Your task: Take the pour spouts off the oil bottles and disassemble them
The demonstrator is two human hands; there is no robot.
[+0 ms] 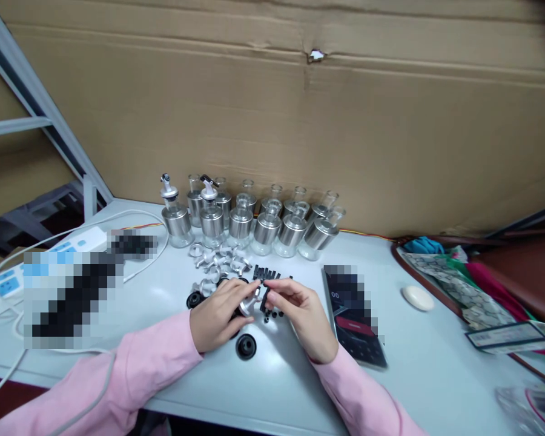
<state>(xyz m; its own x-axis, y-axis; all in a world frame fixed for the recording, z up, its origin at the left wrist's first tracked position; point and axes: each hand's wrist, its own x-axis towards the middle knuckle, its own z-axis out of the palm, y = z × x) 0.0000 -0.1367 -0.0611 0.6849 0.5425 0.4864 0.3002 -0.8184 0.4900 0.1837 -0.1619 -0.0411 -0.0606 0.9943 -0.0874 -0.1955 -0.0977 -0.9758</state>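
My left hand (218, 312) is closed around a silver pourer top (246, 307), mostly covered by the fingers. Close against it, my right hand (306, 315) pinches a small black flap (264, 300) between thumb and forefinger; whether the two parts touch I cannot tell. Just beyond the hands lies a row of black flaps (266, 274), with several tiny black pieces (275, 313) by the right fingers. Loose silver pourer tops (218, 260) are heaped behind the left hand. A black ribbed stopper (246, 346) rests in front, and another black stopper (194, 299) sits left of the hand.
Glass bottles with metal sleeves (240, 223) stand in two rows at the back, two carrying pourers (169, 189). A phone (349, 315) lies at right, near a white oval object (418, 298) and a brown bag (518, 272). Power strips (84, 239) and white cables occupy the left.
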